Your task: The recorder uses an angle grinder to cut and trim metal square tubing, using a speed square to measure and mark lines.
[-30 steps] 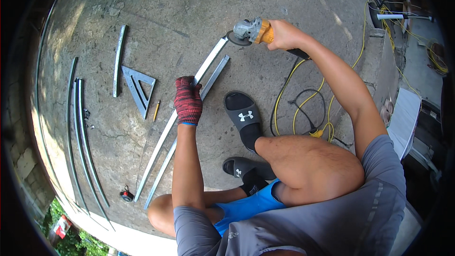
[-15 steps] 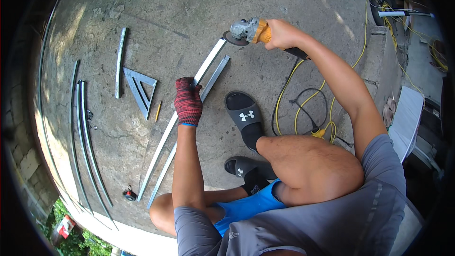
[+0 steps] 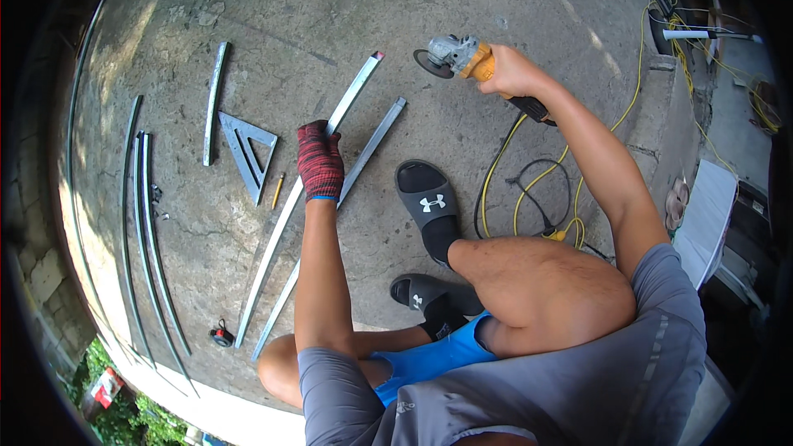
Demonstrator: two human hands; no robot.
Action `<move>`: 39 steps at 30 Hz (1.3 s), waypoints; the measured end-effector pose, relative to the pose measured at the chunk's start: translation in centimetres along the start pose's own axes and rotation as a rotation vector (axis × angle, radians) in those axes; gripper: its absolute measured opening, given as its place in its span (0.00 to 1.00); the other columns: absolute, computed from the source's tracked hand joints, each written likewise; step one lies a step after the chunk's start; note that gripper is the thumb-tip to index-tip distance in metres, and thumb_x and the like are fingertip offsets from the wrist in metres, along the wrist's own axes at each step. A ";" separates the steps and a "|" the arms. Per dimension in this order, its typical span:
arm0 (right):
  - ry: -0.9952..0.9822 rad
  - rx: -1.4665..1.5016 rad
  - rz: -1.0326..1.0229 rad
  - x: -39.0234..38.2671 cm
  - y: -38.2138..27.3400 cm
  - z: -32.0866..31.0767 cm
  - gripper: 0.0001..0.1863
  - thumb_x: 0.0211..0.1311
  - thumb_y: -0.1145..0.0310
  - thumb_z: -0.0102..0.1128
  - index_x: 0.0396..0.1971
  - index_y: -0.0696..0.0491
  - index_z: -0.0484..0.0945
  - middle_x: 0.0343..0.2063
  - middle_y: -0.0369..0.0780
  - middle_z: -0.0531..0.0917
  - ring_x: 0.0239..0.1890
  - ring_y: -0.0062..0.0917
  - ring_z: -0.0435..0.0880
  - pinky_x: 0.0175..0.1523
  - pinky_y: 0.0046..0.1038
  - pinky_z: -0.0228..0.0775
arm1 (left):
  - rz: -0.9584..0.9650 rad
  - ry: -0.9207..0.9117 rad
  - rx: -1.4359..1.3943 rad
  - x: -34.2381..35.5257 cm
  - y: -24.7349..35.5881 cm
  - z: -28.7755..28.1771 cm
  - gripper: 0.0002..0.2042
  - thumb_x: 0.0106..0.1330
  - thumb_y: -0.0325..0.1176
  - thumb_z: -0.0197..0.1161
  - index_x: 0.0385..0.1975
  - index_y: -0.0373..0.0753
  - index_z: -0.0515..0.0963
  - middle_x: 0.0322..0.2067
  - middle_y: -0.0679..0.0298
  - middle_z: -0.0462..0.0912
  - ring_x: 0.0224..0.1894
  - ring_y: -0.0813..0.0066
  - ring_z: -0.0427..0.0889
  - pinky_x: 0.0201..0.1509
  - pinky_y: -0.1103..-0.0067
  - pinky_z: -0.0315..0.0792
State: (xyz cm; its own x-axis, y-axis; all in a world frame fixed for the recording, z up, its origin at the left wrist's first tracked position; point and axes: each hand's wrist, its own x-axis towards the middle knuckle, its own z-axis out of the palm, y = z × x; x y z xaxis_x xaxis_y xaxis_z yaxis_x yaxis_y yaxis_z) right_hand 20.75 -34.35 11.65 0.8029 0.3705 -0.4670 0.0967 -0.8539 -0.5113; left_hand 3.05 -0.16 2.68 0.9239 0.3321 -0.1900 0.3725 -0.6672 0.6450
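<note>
My left hand (image 3: 320, 161), in a red-and-black knit glove, grips a long silver metal bar (image 3: 353, 89) with a reddish tip. A second bar (image 3: 372, 140) lies beside it on the concrete. My bare right hand (image 3: 514, 70) holds a yellow-and-grey angle grinder (image 3: 462, 56), its dark disc to the right of the gripped bar's upper end and apart from it. Left of my gloved hand lie a triangular metal square (image 3: 236, 140), a short metal channel (image 3: 216, 103) and a yellow pencil (image 3: 277, 192).
Several long, thin rails (image 3: 144, 231) lie at left, with a black-and-red tape measure (image 3: 221, 333) below them. Yellow and black cords (image 3: 566, 153) loop under my right arm. My slide-sandalled feet (image 3: 425, 211) are on the floor. A white board (image 3: 704, 215) stands at right by a concrete ledge.
The grinder has moved right, away from the bar's end. My left hand and the bar have shifted slightly left and away from me.
</note>
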 end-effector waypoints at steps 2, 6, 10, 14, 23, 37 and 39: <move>-0.047 0.224 0.114 -0.3 0.0 0.9 0.20 0.41 0.68 0.73 0.35 0.60 0.78 0.27 0.46 0.84 0.30 0.34 0.85 0.36 0.34 0.75 | 0.001 -0.007 0.114 0.6 -0.4 0.2 0.14 0.61 0.30 0.65 0.47 0.41 0.77 0.44 0.52 0.78 0.48 0.50 0.78 0.52 0.62 0.73; -0.178 0.821 0.292 -1.4 1.5 2.3 0.14 0.50 0.70 0.70 0.35 0.57 0.76 0.26 0.38 0.82 0.27 0.24 0.84 0.33 0.28 0.77 | -0.055 -0.022 0.362 0.5 0.5 1.7 0.15 0.61 0.32 0.63 0.49 0.44 0.79 0.47 0.54 0.78 0.54 0.54 0.75 0.60 0.64 0.68; -0.214 1.181 0.306 -2.8 1.7 3.7 0.16 0.52 0.70 0.68 0.40 0.56 0.74 0.28 0.38 0.81 0.28 0.24 0.83 0.35 0.28 0.79 | -0.057 0.088 -0.086 -2.3 5.5 4.3 0.22 0.60 0.33 0.66 0.55 0.37 0.73 0.49 0.49 0.76 0.53 0.53 0.77 0.58 0.65 0.71; -0.195 1.348 0.250 -3.0 0.7 5.8 0.17 0.53 0.68 0.68 0.41 0.55 0.74 0.30 0.38 0.81 0.30 0.25 0.83 0.37 0.29 0.79 | -0.358 -0.553 -0.642 -7.9 15.0 7.5 0.37 0.63 0.50 0.67 0.65 0.34 0.61 0.54 0.50 0.77 0.43 0.64 0.83 0.48 0.71 0.76; -0.191 1.593 0.254 -3.6 1.6 8.1 0.21 0.55 0.67 0.68 0.46 0.55 0.71 0.33 0.40 0.79 0.33 0.27 0.81 0.41 0.32 0.79 | -0.358 -0.502 -0.542 -11.7 18.5 10.4 0.24 0.68 0.48 0.59 0.51 0.33 0.71 0.35 0.48 0.83 0.38 0.55 0.84 0.44 0.66 0.74; -0.118 1.646 0.372 -4.8 1.5 10.3 0.20 0.56 0.64 0.69 0.46 0.54 0.73 0.33 0.37 0.78 0.35 0.26 0.80 0.42 0.32 0.77 | -0.319 -0.530 -0.452 -10.9 18.3 11.9 0.32 0.56 0.47 0.71 0.53 0.31 0.67 0.45 0.42 0.79 0.46 0.46 0.82 0.51 0.61 0.76; 0.024 1.344 0.448 -5.4 1.6 11.7 0.20 0.57 0.65 0.70 0.46 0.54 0.74 0.34 0.36 0.79 0.35 0.24 0.79 0.42 0.29 0.75 | -0.346 -0.449 -0.383 -10.7 17.8 12.4 0.33 0.56 0.46 0.71 0.54 0.31 0.66 0.46 0.42 0.78 0.47 0.46 0.82 0.52 0.61 0.76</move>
State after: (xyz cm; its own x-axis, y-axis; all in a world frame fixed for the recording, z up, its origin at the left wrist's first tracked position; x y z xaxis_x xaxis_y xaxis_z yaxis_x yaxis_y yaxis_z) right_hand 9.68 -33.43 4.87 0.6263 0.1474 -0.7655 -0.7795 0.1025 -0.6180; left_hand 0.83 -23.84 7.04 0.7349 0.1203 -0.6674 0.6720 -0.2620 0.6927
